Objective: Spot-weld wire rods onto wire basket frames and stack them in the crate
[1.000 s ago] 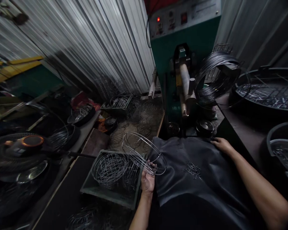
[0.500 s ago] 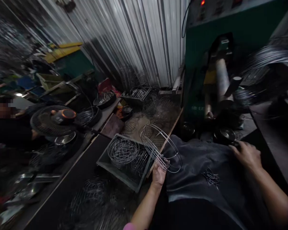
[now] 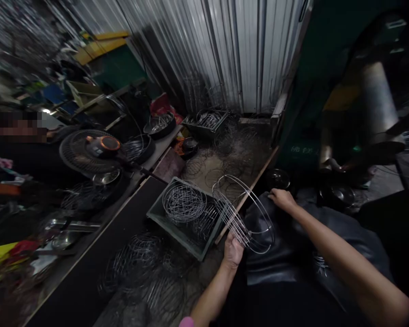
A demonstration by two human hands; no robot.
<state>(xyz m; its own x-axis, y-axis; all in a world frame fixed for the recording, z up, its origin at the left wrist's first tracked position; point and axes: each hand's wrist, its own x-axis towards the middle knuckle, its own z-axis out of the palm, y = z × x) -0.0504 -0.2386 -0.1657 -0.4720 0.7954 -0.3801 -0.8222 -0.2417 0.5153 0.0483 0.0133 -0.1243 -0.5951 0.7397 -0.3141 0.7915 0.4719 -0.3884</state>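
My left hand [image 3: 233, 250] is closed round the lower end of a shiny wire frame [image 3: 259, 193], made of a large ring and several parallel wires. The frame is tilted above the left edge of a dark apron [image 3: 276, 268] spread over my lap. Over the apron's far edge is my right hand [image 3: 282, 200], its fingers curled downward; whatever they hold is hidden. A small bunch of short wire pieces [image 3: 321, 263] lies on the apron, partly behind my right forearm. Left of the frame, a green crate [image 3: 177, 234] holds rounded wire frames [image 3: 184, 203].
More wire frames [image 3: 136, 259] lie on the floor by the crate. A wooden strip [image 3: 252, 193] runs beside the apron. At right stands a green machine [image 3: 303, 118] with a thick metal cylinder [image 3: 380, 100]. A fan [image 3: 85, 150] and another person [image 3: 23, 159] are at left.
My right hand has moved left, from the apron's right side to its far left edge. My left hand still holds the wire frame. The view has swung right.
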